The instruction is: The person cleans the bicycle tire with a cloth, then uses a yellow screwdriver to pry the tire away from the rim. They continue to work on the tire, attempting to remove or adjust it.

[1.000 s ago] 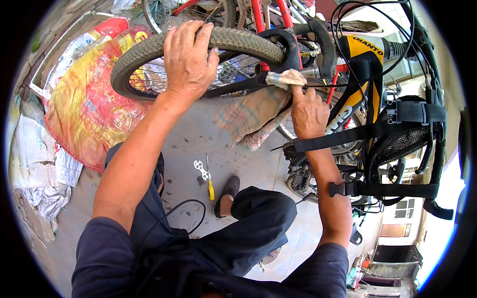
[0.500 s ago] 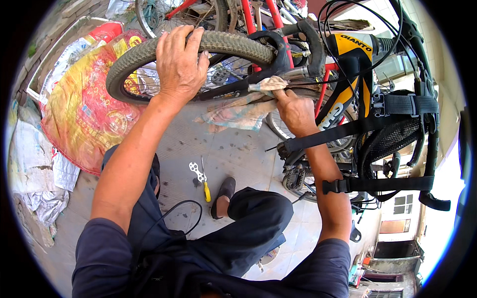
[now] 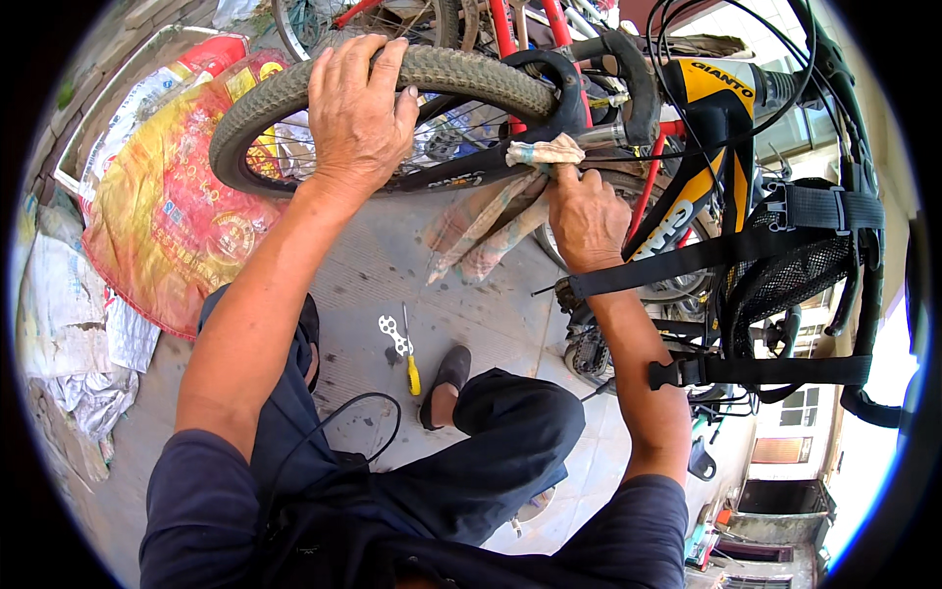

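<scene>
My left hand (image 3: 359,116) rests over the knobbly black bicycle tyre (image 3: 456,80), fingers curled across the tread and thumb along its side. My right hand (image 3: 589,214) is closed on a pale, stained rag (image 3: 488,228), pressing its bunched top against the suspension fork next to the crown. The rest of the cloth hangs below the fork's black leg (image 3: 444,178). The black, yellow and white bicycle frame (image 3: 708,93) lies tilted to the right of the wheel. My right fingertips are partly hidden by the cloth.
A yellow-handled screwdriver (image 3: 413,376) and a silver multi-hole spanner (image 3: 391,332) lie on the tiled floor by my shoe. Red and yellow sacks (image 3: 186,211) lie at left. Black straps (image 3: 677,265) and a mesh carrier (image 3: 785,265) stretch over my right forearm. Red-framed bicycles stand behind.
My right hand has moved slightly up with the rag, whose hanging part swung right and folded. The bicycle has shifted a little to the right. My left hand stays on the tyre.
</scene>
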`<state>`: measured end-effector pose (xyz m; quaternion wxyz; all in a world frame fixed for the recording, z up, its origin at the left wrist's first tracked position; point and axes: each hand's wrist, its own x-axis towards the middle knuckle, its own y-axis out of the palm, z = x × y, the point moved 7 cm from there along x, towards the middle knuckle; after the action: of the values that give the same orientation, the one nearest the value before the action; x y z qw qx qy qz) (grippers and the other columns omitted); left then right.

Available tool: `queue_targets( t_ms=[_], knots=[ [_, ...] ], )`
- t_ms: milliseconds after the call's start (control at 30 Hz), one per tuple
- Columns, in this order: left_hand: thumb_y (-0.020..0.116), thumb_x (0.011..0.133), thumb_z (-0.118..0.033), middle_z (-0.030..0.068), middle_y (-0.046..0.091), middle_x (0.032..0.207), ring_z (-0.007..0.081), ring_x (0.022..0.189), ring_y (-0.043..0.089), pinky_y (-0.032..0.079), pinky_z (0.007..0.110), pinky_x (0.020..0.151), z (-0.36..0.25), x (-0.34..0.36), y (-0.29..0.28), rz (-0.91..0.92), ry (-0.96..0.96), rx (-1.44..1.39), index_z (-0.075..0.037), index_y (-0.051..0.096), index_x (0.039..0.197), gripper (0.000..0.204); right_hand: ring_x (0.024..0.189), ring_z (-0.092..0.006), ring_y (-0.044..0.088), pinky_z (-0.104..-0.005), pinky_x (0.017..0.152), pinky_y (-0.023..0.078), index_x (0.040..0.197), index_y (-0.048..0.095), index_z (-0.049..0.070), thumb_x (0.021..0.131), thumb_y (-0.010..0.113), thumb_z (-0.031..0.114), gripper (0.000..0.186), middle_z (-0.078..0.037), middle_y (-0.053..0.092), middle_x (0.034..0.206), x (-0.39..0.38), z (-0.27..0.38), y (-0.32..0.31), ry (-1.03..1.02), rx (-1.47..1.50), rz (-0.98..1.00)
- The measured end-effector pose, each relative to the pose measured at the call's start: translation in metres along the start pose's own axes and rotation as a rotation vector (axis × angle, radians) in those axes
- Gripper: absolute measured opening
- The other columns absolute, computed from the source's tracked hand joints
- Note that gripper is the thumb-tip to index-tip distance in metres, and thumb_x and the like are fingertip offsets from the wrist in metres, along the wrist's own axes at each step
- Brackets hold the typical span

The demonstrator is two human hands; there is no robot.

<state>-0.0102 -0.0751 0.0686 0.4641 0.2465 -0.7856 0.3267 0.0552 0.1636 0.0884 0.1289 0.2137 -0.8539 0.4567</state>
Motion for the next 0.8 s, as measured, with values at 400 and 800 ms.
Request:
queue_targets(
  t_ms=[400, 800],
  knots=[
    [0.069, 0.075, -0.013, 0.0117, 0.054, 0.118, 0.0321, 0.113, 0.050, 0.034, 0.048, 0.103, -0.002, -0.003, 0.002, 0.002, 0.013, 0.001, -0.004, 0.055, 0.122, 0.050, 0.085, -0.0338, 0.065, -0.0390, 0.072, 0.052, 0.119, 0.061, 0.007, 0.081, 0.066, 0.002, 0.039, -0.015, 0.065, 0.099, -0.017, 0.018, 0.013, 0.234, 0.496, -0.298],
    [0.068, 0.074, -0.015, 0.0121, 0.055, 0.117, 0.0315, 0.114, 0.051, 0.034, 0.048, 0.103, -0.001, -0.004, 0.005, -0.039, 0.002, -0.011, -0.004, 0.057, 0.119, 0.048, 0.065, -0.0056, 0.053, -0.0223, 0.058, 0.045, 0.115, 0.064, 0.002, 0.093, 0.057, 0.010, 0.025, 0.002, 0.060, 0.075, -0.042, -0.022, 0.004, 0.797, 1.350, -0.231]
  ],
)
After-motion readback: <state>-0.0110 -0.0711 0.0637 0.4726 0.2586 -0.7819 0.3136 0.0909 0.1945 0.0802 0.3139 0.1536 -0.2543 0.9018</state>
